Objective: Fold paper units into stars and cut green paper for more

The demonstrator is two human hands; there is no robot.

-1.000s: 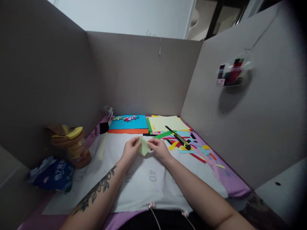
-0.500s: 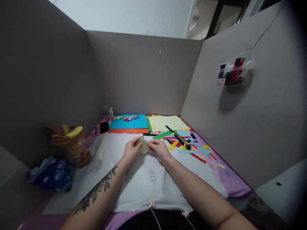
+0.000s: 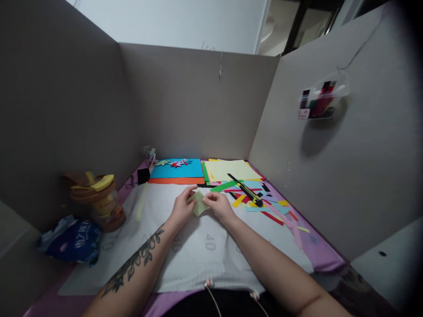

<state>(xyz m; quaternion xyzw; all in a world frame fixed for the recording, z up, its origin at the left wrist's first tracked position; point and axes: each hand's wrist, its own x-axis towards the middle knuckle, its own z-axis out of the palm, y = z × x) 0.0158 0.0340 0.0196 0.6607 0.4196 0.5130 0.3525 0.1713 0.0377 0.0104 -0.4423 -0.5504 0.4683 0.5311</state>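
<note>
A small pale green piece of paper (image 3: pixel 199 204) is held up between my two hands, above the white cloth (image 3: pixel 194 259). My left hand (image 3: pixel 183 205) grips its left side between thumb and fingers. On the right side, my right hand (image 3: pixel 219 205) pinches its edge. Creases show on the paper. Just beyond my hands lie a blue sheet (image 3: pixel 165 171) with small paper stars (image 3: pixel 178 163) on it and a stack of pale yellow sheets (image 3: pixel 231 169).
A black and yellow utility knife (image 3: pixel 246 190) rests on scattered coloured strips (image 3: pixel 274 209) at the right. On the left stand a brown-lidded jar (image 3: pixel 107 207) and a blue packet (image 3: pixel 74 240). Grey panels (image 3: pixel 198 101) surround the table.
The pale green paper looks more opened out and shows a larger face between my fingers. Both hands have stayed in nearly the same place.
</note>
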